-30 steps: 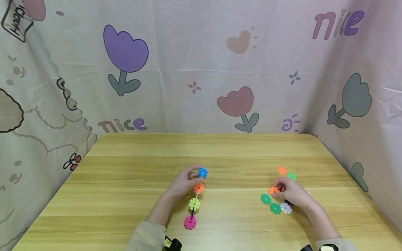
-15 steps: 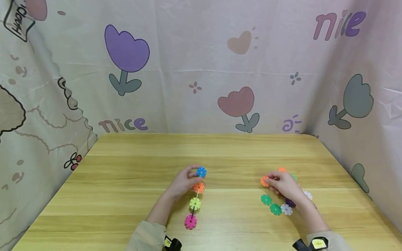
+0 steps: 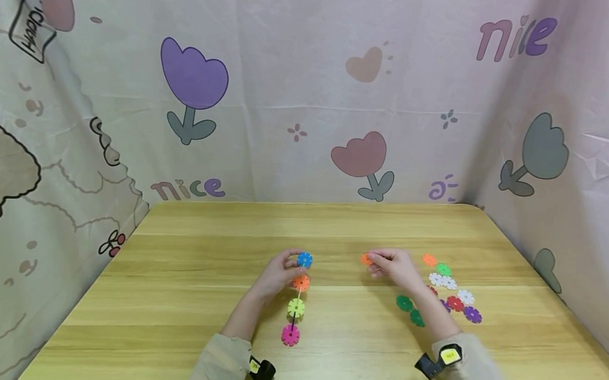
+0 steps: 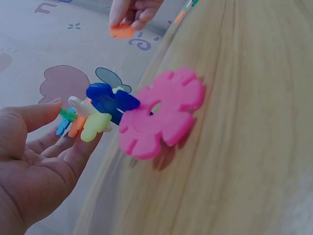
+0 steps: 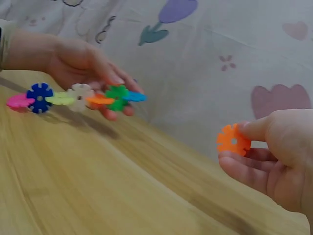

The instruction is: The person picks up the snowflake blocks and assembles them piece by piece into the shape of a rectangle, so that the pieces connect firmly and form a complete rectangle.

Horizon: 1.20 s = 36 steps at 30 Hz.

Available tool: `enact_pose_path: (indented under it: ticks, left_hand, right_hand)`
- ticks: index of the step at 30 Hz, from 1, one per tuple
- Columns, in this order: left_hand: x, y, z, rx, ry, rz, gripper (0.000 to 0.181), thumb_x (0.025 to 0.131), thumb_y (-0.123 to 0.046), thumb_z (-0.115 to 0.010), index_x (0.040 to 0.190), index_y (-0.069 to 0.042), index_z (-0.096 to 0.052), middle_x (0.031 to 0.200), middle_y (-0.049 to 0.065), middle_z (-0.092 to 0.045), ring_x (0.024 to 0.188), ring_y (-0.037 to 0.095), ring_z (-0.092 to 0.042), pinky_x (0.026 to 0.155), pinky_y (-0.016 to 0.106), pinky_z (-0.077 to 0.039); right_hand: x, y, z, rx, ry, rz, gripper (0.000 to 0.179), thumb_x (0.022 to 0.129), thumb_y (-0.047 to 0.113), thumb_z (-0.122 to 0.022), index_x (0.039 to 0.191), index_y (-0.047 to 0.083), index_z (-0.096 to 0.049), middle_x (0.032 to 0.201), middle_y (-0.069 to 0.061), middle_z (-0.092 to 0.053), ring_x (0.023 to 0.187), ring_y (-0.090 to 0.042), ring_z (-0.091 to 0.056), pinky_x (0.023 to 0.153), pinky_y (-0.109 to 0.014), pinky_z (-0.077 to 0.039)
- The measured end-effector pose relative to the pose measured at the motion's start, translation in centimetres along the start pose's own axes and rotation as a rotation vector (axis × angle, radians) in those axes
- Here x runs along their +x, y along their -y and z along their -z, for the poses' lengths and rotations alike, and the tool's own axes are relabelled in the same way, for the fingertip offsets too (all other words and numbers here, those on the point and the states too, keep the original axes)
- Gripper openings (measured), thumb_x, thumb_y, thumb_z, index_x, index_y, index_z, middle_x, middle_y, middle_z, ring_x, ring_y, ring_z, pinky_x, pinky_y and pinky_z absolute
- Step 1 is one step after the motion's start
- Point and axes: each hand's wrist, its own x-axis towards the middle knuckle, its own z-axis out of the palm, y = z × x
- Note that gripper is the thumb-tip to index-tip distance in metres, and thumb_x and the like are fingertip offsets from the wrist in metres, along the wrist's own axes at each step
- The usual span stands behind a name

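Observation:
My left hand point(image 3: 276, 275) holds a chain of slotted plastic snowflake discs point(image 3: 296, 304) by its far end, at the green and light-blue discs. In the left wrist view a pink disc point(image 4: 173, 110) forms the near end, with a dark-blue disc point(image 4: 110, 99) slotted into it. Yellow, white and orange discs follow along the chain, each set crosswise to its neighbour. My right hand point(image 3: 396, 267) pinches a single orange snowflake disc point(image 5: 226, 143) between thumb and fingers. It is held in the air to the right of the chain, apart from the light-blue end disc point(image 5: 136, 96).
Loose discs lie on the wooden table point(image 3: 222, 226) at the right: orange point(image 3: 429, 260), green point(image 3: 444, 269), several white, red point(image 3: 455, 303), purple point(image 3: 473, 314) and dark green point(image 3: 404, 303). The right forearm passes over some of them. A printed curtain point(image 3: 284, 55) stands behind the table.
My right hand has lifted the orange disc from the loose pieces and carried it left towards the chain. The left hand and chain have stayed nearly still.

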Motion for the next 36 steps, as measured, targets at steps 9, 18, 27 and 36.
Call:
enact_pose_path:
  ticks: [9,18,27,36]
  left_hand:
    - [-0.1,0.0,0.0,0.004,-0.004,-0.009,0.045,0.091,-0.005,-0.057,0.131,0.002,-0.040,0.111,0.027,-0.056,0.084,0.015,-0.058,0.068,0.025,-0.047]
    - [0.0,0.0,0.0,-0.008,-0.019,-0.002,0.042,0.091,-0.004,-0.057,0.129,0.002,-0.040,0.112,0.027,-0.057,0.085,0.016,-0.059,0.069,0.027,-0.049]
    - [0.2,0.1,-0.1,-0.020,-0.026,-0.005,0.043,0.090,-0.002,-0.056,0.130,0.004,-0.039,0.116,0.029,-0.056,0.088,0.020,-0.061,0.072,0.031,-0.052]
    - [0.2,0.0,-0.2,-0.022,-0.021,0.000,0.040,0.091,-0.003,-0.055,0.128,0.004,-0.040,0.116,0.028,-0.055,0.084,0.016,-0.060,0.071,0.029,-0.051]
  right_hand:
    - [1.6,0.4,-4.0,0.115,0.017,0.018,0.028,0.092,0.009,-0.058,0.104,-0.017,-0.060,0.091,-0.028,-0.065,0.072,-0.021,-0.066,0.068,-0.032,-0.055]
    - [2.7,1.0,-7.2,0.191,-0.027,0.011,0.025,0.092,0.007,-0.057,0.105,-0.014,-0.061,0.084,-0.017,-0.067,0.072,-0.019,-0.064,0.067,-0.031,-0.054]
    - [2.8,0.8,-9.1,0.253,0.029,0.000,0.027,0.091,0.008,-0.057,0.106,-0.014,-0.058,0.094,-0.017,-0.066,0.079,-0.017,-0.064,0.077,-0.033,-0.053]
    - [2.6,0.9,-9.5,0.290,0.067,0.001,0.026,0.091,0.006,-0.057,0.106,-0.016,-0.055,0.097,-0.018,-0.064,0.083,-0.021,-0.065,0.079,-0.034,-0.052]
